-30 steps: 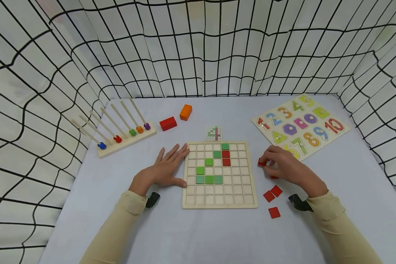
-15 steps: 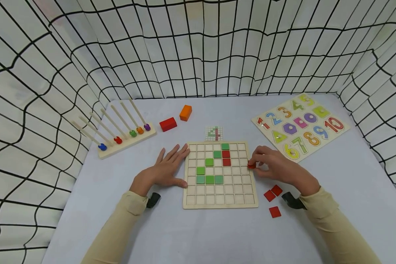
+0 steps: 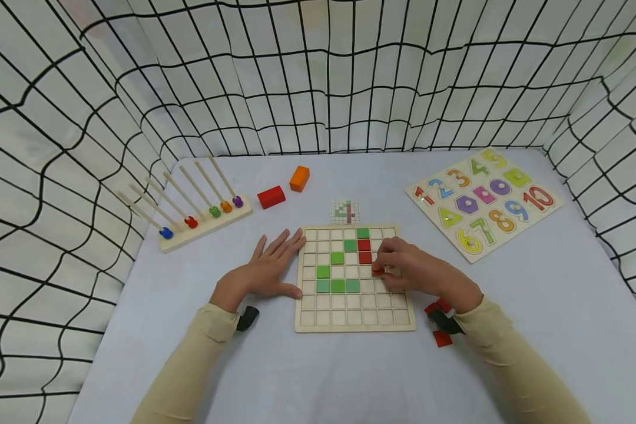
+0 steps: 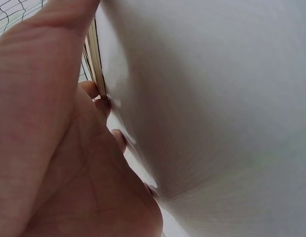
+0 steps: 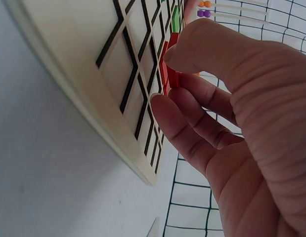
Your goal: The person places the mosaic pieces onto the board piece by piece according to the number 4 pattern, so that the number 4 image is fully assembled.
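A wooden grid board (image 3: 318, 327) lies mid-table, with several green tiles (image 3: 338, 286) and two red tiles (image 3: 364, 251) set in its squares. My right hand (image 3: 421, 272) is over the board's right half and pinches a red square tile (image 5: 173, 64) between thumb and fingers, close to the grid just below the two set red tiles. My left hand (image 3: 262, 272) lies with spread fingers at the board's left edge, fingertips and thumb on its rim. In the left wrist view the palm and the board's edge (image 4: 95, 59) show.
Loose red tiles (image 3: 442, 338) lie right of the board, partly hidden by the right wrist camera. A small pattern card (image 3: 344, 212) sits behind the board. Farther back are a peg stand with beads (image 3: 206, 225), red (image 3: 271, 197) and orange blocks (image 3: 299, 178), and a number puzzle (image 3: 484, 203). Black netting surrounds the table.
My right hand has moved left from the table beside the board to over the grid, carrying the red tile. The left hand has stayed in place.
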`<state>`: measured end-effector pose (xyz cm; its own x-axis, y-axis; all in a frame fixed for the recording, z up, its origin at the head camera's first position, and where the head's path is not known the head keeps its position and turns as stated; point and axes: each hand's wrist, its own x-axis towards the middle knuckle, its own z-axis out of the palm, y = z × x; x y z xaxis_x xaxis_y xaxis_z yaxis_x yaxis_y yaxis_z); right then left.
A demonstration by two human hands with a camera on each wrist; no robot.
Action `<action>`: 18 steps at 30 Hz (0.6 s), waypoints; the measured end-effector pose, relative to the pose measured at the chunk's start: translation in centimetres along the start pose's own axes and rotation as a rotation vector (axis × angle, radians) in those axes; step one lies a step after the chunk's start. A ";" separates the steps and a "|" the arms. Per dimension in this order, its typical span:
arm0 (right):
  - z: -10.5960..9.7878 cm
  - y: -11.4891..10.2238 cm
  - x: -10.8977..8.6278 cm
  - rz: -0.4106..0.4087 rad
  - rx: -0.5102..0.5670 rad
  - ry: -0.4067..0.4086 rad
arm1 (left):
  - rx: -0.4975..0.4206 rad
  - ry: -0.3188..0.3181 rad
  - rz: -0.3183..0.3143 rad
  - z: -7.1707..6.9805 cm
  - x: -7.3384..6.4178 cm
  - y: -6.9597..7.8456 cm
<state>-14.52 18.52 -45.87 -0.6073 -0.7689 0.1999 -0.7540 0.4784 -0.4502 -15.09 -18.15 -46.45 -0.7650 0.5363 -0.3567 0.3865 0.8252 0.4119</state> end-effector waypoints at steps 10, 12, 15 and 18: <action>0.9 -1.1 1.5 -0.020 -0.048 -0.056 | 0.006 -0.009 -0.001 0.0 0.2 0.0; 1.1 -1.1 1.7 -0.033 -0.066 -0.047 | 0.006 -0.010 0.002 -0.1 0.2 0.0; 1.5 -1.1 1.8 -0.060 -0.090 -0.016 | 0.012 -0.014 -0.003 -0.1 0.3 0.0; 1.8 -1.1 1.7 -0.117 -0.143 0.022 | 0.011 -0.017 -0.006 0.0 0.2 -0.1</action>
<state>-14.28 15.89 -46.56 -0.5174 -0.8143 0.2633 -0.8469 0.4428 -0.2945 -15.30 -18.08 -46.51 -0.7586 0.5339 -0.3736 0.3873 0.8305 0.4005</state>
